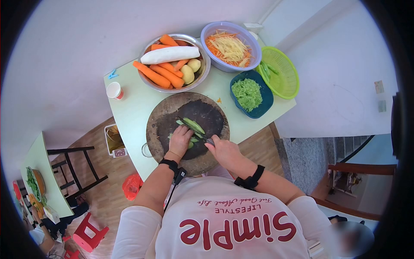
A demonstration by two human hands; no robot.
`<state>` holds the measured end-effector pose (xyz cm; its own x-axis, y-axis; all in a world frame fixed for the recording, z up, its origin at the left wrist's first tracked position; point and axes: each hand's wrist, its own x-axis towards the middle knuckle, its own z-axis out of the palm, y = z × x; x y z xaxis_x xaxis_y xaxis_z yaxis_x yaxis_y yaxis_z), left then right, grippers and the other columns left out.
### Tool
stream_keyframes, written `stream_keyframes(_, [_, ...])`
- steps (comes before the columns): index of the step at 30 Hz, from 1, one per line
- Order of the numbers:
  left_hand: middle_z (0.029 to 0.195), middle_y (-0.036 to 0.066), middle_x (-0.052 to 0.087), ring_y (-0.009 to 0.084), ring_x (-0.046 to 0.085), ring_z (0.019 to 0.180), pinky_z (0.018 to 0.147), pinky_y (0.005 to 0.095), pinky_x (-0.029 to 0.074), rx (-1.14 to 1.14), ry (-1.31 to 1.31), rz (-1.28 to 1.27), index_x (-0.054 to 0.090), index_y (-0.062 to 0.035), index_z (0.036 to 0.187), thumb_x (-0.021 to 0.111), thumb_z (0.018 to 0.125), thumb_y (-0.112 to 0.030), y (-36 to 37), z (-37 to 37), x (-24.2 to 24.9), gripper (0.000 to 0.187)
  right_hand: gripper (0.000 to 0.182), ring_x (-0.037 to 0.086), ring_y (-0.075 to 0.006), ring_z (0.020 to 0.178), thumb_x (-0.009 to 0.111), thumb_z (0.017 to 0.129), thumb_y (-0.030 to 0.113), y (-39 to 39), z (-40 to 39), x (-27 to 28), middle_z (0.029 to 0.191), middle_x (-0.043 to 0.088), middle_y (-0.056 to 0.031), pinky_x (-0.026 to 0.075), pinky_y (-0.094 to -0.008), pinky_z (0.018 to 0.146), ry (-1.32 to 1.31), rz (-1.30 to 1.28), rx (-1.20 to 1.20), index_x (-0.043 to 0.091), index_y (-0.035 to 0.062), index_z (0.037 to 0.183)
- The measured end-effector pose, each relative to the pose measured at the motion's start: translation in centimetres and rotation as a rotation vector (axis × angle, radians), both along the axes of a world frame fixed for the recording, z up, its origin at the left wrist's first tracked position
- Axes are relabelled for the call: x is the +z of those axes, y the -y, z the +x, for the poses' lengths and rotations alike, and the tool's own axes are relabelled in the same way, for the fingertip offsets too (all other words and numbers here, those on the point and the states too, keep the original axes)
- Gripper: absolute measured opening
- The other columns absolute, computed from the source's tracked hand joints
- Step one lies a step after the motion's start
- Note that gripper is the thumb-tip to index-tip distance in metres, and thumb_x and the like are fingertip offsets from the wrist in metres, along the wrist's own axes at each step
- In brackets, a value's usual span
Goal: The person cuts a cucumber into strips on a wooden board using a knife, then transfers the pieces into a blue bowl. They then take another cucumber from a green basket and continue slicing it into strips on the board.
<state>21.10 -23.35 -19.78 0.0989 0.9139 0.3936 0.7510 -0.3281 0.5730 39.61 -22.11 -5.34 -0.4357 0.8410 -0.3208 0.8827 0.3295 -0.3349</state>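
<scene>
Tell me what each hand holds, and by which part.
Right hand grips a knife by its handle; left hand presses down on the green vegetable, near its end.

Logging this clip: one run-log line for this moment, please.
left hand: steadies green vegetable | right hand: grips knife | surface: round cutting board

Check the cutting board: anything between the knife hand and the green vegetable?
Nothing visible. The right hand holds the knife right at the green vegetable, which the left hand pins on the cutting board.

bright, even daylight | soft shadows | fisheye warp, black vignette edges
</scene>
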Motion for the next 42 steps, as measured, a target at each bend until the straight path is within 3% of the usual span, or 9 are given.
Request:
stream_keyframes(19, [0.091, 0.008, 0.060, 0.0277, 0.060, 0.092, 0.081, 0.0370, 0.051, -0.018, -0.010, 0.017, 0.068, -0.0078, 0.094, 0.061, 0.072, -0.008, -0.2, -0.1, 0.5, 0.022, 0.038, 0.066, -0.0396, 0.066, 0.053, 0.098, 0.042, 0.7, 2.4, -4.7, 0.070, 0.066, -0.0194, 0.052, -0.0494, 0.057, -0.078, -0.002, -0.049, 0.054, 0.0047, 0.103])
stream_keyframes(21, [0.092, 0.008, 0.061, 0.0278, 0.060, 0.092, 0.081, 0.0371, 0.051, -0.029, 0.013, 0.041, 0.068, -0.0080, 0.095, 0.061, 0.073, -0.008, -0.4, 0.0, 0.8, 0.023, 0.038, 0.066, -0.0420, 0.070, 0.052, 0.098, 0.041, 0.4, 2.7, -5.3, 0.073, 0.066, -0.0222, 0.052, -0.0507, 0.061, -0.208, 0.001, -0.112, 0.056, 0.0032, 0.104])
stream_keyframes(27, [0.096, 0.011, 0.062, 0.0311, 0.061, 0.092, 0.080, 0.0384, 0.051, -0.034, 0.062, 0.016, 0.066, -0.0058, 0.097, 0.067, 0.076, -0.004, -0.4, 0.0, 1.1, 0.021, 0.039, 0.064, -0.0451, 0.078, 0.051, 0.099, 0.039, -0.1, 3.1, -3.8, 0.078, 0.066, -0.0258, 0.051, -0.0518, 0.068, -0.305, -0.106, -0.184, 0.057, 0.0009, 0.105])
stream_keyframes(42, [0.092, 0.010, 0.061, 0.0297, 0.061, 0.087, 0.077, 0.0375, 0.051, 0.001, 0.114, 0.060, 0.065, -0.0043, 0.092, 0.069, 0.075, -0.002, -0.3, 0.1, 0.4, 0.018, 0.041, 0.065, -0.0437, 0.073, 0.049, 0.099, 0.043, 0.2, 1.8, -1.5, 0.075, 0.066, -0.0248, 0.052, -0.0519, 0.065, -0.238, -0.069, -0.109, 0.057, 0.0027, 0.101])
